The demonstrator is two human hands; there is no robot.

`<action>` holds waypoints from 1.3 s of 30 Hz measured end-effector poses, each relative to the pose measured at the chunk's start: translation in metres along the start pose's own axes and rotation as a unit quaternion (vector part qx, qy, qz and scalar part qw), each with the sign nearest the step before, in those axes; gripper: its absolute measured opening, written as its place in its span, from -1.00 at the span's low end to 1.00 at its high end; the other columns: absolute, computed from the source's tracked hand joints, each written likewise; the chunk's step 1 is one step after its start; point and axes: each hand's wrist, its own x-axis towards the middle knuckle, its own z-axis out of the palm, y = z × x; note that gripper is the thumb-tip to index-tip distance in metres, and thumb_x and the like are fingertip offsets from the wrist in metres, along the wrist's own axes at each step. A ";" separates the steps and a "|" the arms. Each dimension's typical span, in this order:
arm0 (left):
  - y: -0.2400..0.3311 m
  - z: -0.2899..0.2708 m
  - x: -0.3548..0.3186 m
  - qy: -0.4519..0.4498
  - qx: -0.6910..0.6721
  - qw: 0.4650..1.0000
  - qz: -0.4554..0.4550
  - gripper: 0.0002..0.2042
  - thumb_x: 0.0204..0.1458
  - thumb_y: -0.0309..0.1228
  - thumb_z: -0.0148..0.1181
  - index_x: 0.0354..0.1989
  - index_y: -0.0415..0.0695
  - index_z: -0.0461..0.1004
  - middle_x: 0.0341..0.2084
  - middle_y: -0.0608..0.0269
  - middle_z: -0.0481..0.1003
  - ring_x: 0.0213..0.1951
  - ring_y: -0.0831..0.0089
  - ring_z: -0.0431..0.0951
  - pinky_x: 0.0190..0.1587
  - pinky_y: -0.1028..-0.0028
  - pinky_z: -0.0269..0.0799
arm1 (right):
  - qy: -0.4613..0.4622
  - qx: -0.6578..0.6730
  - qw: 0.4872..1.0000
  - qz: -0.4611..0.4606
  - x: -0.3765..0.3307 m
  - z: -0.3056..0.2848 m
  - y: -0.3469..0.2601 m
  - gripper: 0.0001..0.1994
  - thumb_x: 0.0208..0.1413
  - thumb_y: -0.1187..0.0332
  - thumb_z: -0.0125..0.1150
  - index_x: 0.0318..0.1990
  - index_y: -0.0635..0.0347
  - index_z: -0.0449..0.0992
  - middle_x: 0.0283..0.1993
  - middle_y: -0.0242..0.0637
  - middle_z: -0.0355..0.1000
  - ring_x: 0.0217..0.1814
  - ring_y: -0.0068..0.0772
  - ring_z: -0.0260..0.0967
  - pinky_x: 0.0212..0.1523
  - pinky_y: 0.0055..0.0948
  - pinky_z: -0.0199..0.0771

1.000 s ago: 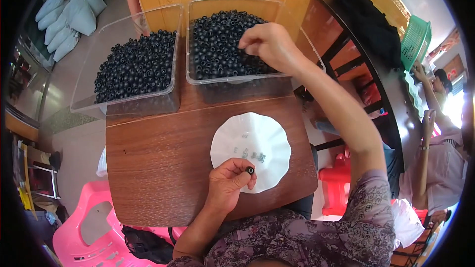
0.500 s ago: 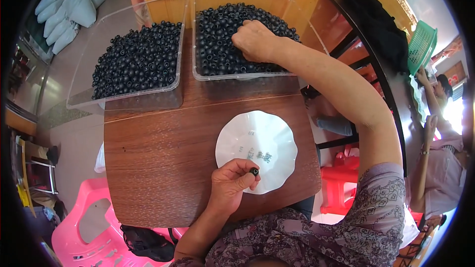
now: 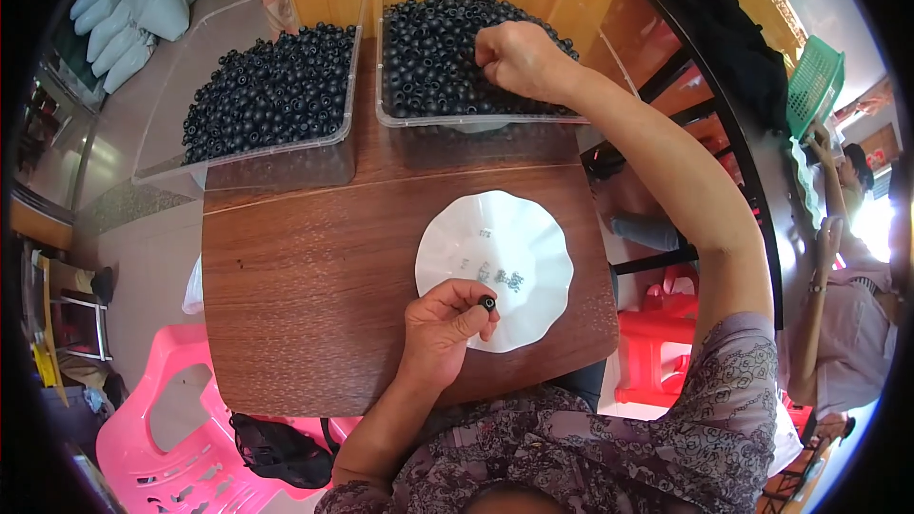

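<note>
My left hand [image 3: 443, 328] pinches a small black bead [image 3: 487, 304] with a hole in it between thumb and fingertips. It is held above the near left edge of a white scalloped plate [image 3: 528, 247], which has faint green markings. My right hand [image 3: 522, 59] is over the right clear plastic bin [image 3: 476, 121], its fingers curled down at the heap of black beads [image 3: 428, 57]. Those fingers look closed, but their tips are hidden, so what they hold does not show. To the left, a second clear bin [image 3: 276, 152] holds more black beads [image 3: 271, 90].
The bins and plate share a brown wooden table [image 3: 295, 295]. A pink plastic chair [image 3: 162, 419] with a black bag [image 3: 281, 457] is at the near left. At right are red stools [image 3: 657, 343], a dark table [image 3: 762, 181], and another person [image 3: 847, 324] beside a green basket [image 3: 816, 86].
My right hand has shifted a little to the right over the beads in the right bin. The left hand keeps its pinch on the bead. The whole view has tilted slightly.
</note>
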 end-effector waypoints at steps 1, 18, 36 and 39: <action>0.000 -0.001 0.001 0.001 0.004 1.000 0.005 -0.81 -0.04 -0.55 0.20 -0.26 -0.37 0.43 -0.46 0.13 0.49 -0.46 0.48 0.44 -0.40 0.55 0.35 | -0.001 0.000 1.000 0.002 -0.005 -0.003 -0.001 -0.88 -0.24 0.50 0.15 -0.45 0.28 0.48 -0.48 -0.09 0.46 -0.40 -0.14 0.44 -0.34 -0.29 0.42; 0.011 0.015 -0.001 0.069 -0.006 0.994 0.089 -0.83 0.04 -0.54 0.11 -0.19 -0.32 0.39 -0.38 0.14 0.47 -0.45 0.49 0.42 -0.39 0.53 0.34 | 0.036 0.424 0.895 0.134 -0.153 -0.014 -0.123 -0.88 -0.12 0.59 0.21 -0.36 0.30 0.48 -0.49 -0.47 0.35 -0.45 -0.73 0.24 -0.41 -0.64 0.27; -0.006 0.024 -0.010 0.140 0.083 0.970 0.180 -0.84 0.04 -0.57 0.11 -0.19 -0.31 0.39 -0.40 0.25 0.43 -0.45 0.55 0.41 -0.39 0.58 0.35 | 0.154 0.408 0.889 0.139 -0.196 0.034 -0.170 -0.81 -0.21 0.65 0.22 -0.37 0.23 0.51 -0.50 -0.28 0.40 -0.44 -0.34 0.35 -0.48 -0.44 0.33; -0.006 0.024 -0.011 0.147 0.063 0.974 0.162 -0.84 0.06 -0.56 0.10 -0.18 -0.32 0.38 -0.39 0.24 0.44 -0.44 0.55 0.43 -0.40 0.56 0.37 | 0.205 0.366 0.900 0.120 -0.198 0.040 -0.172 -0.81 -0.22 0.65 0.21 -0.38 0.24 0.51 -0.49 -0.27 0.39 -0.44 -0.31 0.33 -0.49 -0.44 0.32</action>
